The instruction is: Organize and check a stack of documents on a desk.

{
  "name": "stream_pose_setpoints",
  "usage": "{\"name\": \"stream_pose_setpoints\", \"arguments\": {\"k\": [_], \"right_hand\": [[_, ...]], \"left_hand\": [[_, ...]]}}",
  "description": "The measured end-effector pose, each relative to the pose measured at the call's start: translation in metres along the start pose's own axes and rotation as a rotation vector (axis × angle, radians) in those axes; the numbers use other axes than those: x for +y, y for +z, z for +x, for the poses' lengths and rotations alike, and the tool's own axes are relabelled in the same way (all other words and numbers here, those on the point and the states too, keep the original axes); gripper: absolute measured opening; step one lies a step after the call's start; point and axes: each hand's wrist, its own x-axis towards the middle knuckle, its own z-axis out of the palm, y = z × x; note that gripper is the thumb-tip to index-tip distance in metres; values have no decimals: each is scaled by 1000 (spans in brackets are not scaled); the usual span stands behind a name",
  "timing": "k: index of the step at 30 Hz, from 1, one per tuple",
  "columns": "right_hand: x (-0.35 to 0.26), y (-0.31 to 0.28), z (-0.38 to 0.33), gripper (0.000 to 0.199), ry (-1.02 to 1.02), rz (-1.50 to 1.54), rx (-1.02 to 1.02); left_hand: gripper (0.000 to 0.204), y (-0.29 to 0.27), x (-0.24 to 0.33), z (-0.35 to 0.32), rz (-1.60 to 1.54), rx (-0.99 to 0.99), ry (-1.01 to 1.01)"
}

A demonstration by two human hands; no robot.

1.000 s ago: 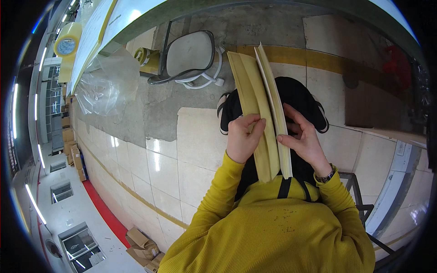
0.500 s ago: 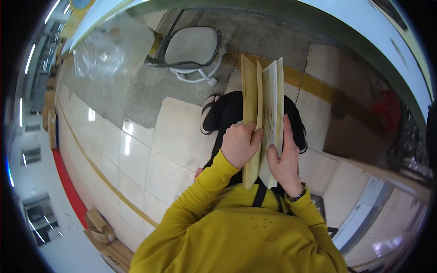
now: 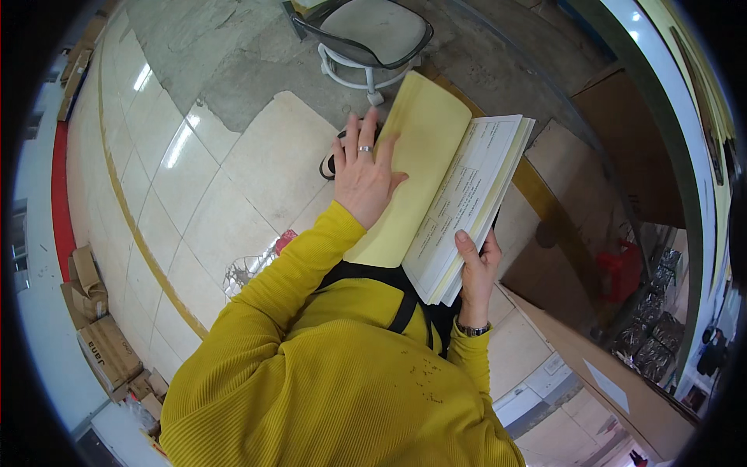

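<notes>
A thick booklet of paper forms (image 3: pixel 467 194) lies spread above my lap. Its turned-over yellow leaf (image 3: pixel 426 144) leans to the left, and a white printed page faces up on the right half. My right hand (image 3: pixel 477 268) grips the lower right of the page stack, thumb on top and fingers beneath. Beside the yellow leaf's outer edge is my left hand (image 3: pixel 364 175), with spread fingers and a ring on one of them. Its fingertips rest at or very near that leaf; whether they touch is hard to tell.
A grey chair with a white base (image 3: pixel 373 35) stands ahead on the floor. To the right are a table edge (image 3: pixel 661 101), a red object (image 3: pixel 618 271) and dark wrapped bundles (image 3: pixel 654 335). Cardboard boxes (image 3: pixel 109 350) sit along the wall at the left.
The booklet has gone from nearly closed and upright to spread wide and tilted. My left hand has let go of the leaves and moved left; my right hand keeps its hold.
</notes>
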Motion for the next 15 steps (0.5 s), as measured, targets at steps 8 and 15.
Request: {"name": "stream_pose_setpoints", "arguments": {"k": [8, 15], "right_hand": [[-4, 15, -2, 47, -34, -103, -25], [2, 21, -6, 50, -24, -104, -53]], "left_hand": [[27, 23, 17, -10, -641, -537, 344], [54, 20, 28, -8, -1079, -599, -214]]}}
